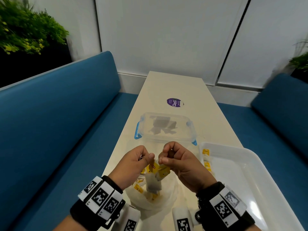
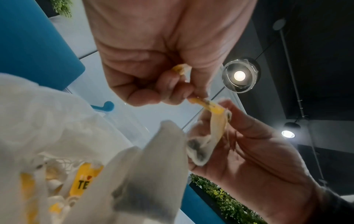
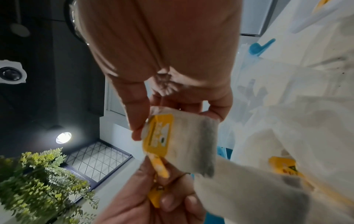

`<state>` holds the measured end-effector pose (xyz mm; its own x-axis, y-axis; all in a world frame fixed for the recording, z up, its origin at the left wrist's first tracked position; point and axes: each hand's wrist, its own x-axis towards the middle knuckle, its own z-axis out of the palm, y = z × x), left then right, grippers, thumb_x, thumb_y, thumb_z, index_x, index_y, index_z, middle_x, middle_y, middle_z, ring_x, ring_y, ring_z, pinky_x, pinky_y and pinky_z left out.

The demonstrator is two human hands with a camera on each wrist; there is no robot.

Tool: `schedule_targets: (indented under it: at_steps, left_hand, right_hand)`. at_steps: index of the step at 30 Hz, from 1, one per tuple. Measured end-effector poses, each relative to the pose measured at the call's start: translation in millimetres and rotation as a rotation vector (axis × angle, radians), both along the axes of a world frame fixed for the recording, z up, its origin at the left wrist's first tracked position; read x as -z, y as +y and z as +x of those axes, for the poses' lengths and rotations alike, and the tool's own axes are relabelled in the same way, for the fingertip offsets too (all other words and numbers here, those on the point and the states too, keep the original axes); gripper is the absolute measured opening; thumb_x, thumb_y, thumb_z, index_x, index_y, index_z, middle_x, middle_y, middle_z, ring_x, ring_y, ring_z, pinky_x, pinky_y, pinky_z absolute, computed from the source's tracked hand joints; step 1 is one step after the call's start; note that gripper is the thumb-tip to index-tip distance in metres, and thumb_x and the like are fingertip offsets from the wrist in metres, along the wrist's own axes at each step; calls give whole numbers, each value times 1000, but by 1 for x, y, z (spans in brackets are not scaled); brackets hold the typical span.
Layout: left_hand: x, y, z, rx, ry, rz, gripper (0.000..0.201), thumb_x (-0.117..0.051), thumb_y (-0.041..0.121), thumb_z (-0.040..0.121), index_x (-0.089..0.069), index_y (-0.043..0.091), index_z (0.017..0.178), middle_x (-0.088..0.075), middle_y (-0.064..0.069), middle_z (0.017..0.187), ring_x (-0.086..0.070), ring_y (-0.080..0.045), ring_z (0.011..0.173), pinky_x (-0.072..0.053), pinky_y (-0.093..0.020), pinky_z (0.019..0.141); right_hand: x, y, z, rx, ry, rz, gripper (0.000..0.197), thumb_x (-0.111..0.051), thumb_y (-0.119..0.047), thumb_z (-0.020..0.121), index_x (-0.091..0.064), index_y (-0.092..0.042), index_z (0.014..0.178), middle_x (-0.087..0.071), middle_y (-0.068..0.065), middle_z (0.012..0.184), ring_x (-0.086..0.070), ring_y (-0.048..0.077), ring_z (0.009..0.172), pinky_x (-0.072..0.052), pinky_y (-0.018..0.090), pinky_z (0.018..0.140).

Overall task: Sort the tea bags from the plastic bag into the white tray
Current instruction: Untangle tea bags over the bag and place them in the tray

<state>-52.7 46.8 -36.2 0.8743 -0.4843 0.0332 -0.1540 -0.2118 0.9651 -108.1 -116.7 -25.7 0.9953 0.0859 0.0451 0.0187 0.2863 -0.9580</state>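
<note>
Both hands hover close together above the clear plastic bag (image 1: 168, 199), which holds several tea bags with yellow tags. My left hand (image 1: 148, 158) pinches a yellow tag (image 2: 208, 105) between thumb and fingers. My right hand (image 1: 164, 157) grips a tea bag (image 3: 193, 136) by its top, its own yellow tag against the paper. Another tea bag (image 1: 154, 185) dangles between the hands over the bag's mouth; the strings look tangled. The white tray (image 1: 246, 179) lies to the right, with a few tea bags (image 1: 206, 152) along its left wall.
A clear plastic box with blue clips (image 1: 165, 129) stands on the narrow cream table (image 1: 166, 87) just beyond the hands. Farther back lies a purple round sticker (image 1: 175, 102). Blue benches (image 1: 58, 122) flank the table on both sides.
</note>
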Motion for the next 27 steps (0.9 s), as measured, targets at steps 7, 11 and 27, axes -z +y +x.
schedule_targets:
  at_steps: [7, 11, 27]
  left_hand:
    - [-1, -3, -4, 38, 100, -43, 34, -35, 30, 98, -50, 2, 86, -52, -7, 70, -42, -11, 58, -41, -25, 62]
    - [-3, -4, -3, 114, 174, -98, 23, -51, 24, 91, -40, 12, 75, -52, 1, 65, -44, -9, 56, -41, -19, 58]
    - [-4, 0, -3, 148, 86, -28, 29, -54, -9, 83, -36, 12, 74, -62, -3, 79, -52, -14, 68, -45, -27, 65]
  right_hand:
    - [0, 2, 3, 0, 14, -58, 16, -59, -3, 74, -53, -9, 88, -60, 3, 69, -60, 11, 64, -47, 19, 63]
    - [1, 1, 3, 18, 27, -112, 16, -55, 5, 85, -53, -10, 88, -60, 0, 68, -58, 11, 65, -46, 19, 62]
    - [-5, 0, -3, -7, 54, -216, 22, -66, 6, 78, -54, -10, 87, -56, 1, 69, -56, 10, 64, -48, 19, 64]
